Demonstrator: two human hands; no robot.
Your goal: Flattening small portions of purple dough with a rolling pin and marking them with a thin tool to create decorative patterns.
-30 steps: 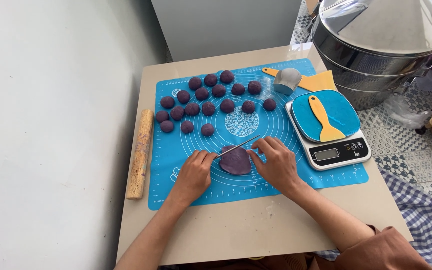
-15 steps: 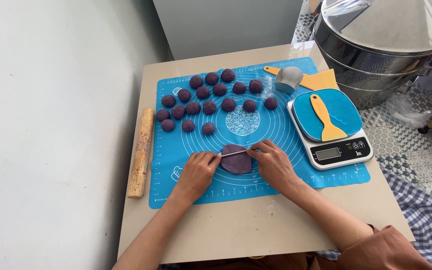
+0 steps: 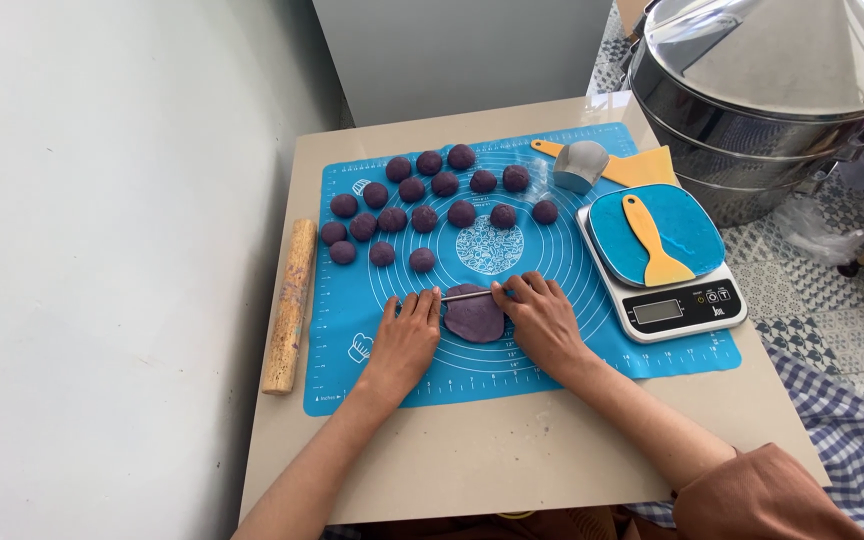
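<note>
A flat purple dough disc (image 3: 474, 315) lies on the blue silicone mat (image 3: 552, 260) between my hands. A thin metal rolling rod (image 3: 470, 294) rests across the disc's far edge. My left hand (image 3: 404, 342) lies palm down on the rod's left end, fingers spread. At the rod's right end my right hand (image 3: 544, 320) presses down the same way. Several purple dough balls (image 3: 424, 217) sit in rows at the far half of the mat.
A wooden rolling pin (image 3: 289, 304) lies left of the mat. A kitchen scale (image 3: 664, 270) at the right carries a blue mat piece and a yellow scraper (image 3: 652, 238). Behind it are a metal scoop (image 3: 578, 166) and a large steel steamer (image 3: 767, 90).
Both hands have rolled the thin rod away from me, from the disc's middle to its far edge. The dough disc stays in place.
</note>
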